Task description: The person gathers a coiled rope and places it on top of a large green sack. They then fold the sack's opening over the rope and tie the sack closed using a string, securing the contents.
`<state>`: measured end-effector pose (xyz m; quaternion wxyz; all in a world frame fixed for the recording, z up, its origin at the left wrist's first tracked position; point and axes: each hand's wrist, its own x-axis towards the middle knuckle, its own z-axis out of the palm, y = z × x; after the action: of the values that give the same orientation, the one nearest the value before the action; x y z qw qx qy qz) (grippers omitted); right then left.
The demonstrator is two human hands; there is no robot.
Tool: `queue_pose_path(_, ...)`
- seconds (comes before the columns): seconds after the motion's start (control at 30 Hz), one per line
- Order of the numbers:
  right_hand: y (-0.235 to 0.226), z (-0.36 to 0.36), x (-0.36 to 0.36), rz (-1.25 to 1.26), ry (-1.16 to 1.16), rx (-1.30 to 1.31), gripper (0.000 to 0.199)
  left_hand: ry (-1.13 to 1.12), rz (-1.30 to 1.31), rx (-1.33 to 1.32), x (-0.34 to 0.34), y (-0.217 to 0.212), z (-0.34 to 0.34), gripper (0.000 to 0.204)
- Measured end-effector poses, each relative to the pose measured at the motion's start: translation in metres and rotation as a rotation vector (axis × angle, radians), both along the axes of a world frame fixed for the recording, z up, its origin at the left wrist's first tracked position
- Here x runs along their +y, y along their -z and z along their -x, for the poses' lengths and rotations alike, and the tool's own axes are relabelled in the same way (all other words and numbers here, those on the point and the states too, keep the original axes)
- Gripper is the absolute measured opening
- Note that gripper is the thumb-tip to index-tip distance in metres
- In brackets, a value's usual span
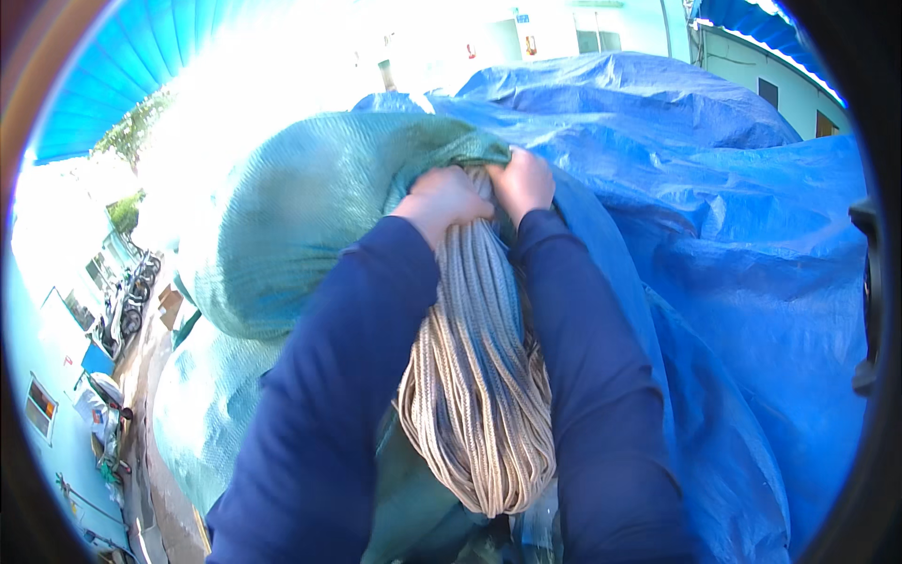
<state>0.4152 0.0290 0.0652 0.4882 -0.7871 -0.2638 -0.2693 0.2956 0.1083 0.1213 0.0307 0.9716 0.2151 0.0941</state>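
Note:
A thick hank of pale, braided rope [481, 376] hangs in long loops between my forearms. My left hand [443, 201] is closed at the hank's upper end, its fingers curled over the strands. Close beside it, my right hand [524, 186] pinches the gathered edge of a green woven sack [282, 221]. The sack bulges out to the left of both hands, and its folded edge covers the top of the rope. My right fingertips are partly hidden behind this edge.
A large blue tarpaulin [752, 235] covers a bulky heap on the right and at the back. Down to the left runs a narrow lane [150, 404] with parked motorbikes [132, 305] along a wall. Blue awnings [122, 70] hang at the upper corners.

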Motion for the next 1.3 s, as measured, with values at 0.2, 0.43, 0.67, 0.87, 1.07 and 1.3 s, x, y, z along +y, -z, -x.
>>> queue_pose_path(0.2,0.005,-0.025,0.005,0.025,0.075,-0.001,0.045,0.016,-0.009,-0.113,0.001,0.014,0.017,0.076)
queue_pose_path(0.43,0.019,-0.014,0.016,0.031,0.134,0.071,0.033,0.046,0.191,-0.092,0.031,0.013,-0.037,0.056)
queue_pose_path(0.67,0.021,0.029,-0.014,0.035,0.123,-0.161,0.023,0.127,0.042,-0.205,0.008,0.016,-0.009,0.072)
queue_pose_path(0.87,0.016,0.021,-0.007,-0.054,0.165,-0.192,0.034,-0.030,0.131,-0.208,-0.008,0.026,0.058,0.074)
queue_pose_path(1.07,0.001,0.007,-0.013,0.003,0.019,0.084,0.051,0.032,0.226,-0.242,0.014,0.033,0.030,0.068)
queue_pose_path(1.3,-0.025,0.038,0.019,0.267,0.162,-0.101,0.050,0.116,0.330,-0.241,0.015,0.036,0.020,0.073)
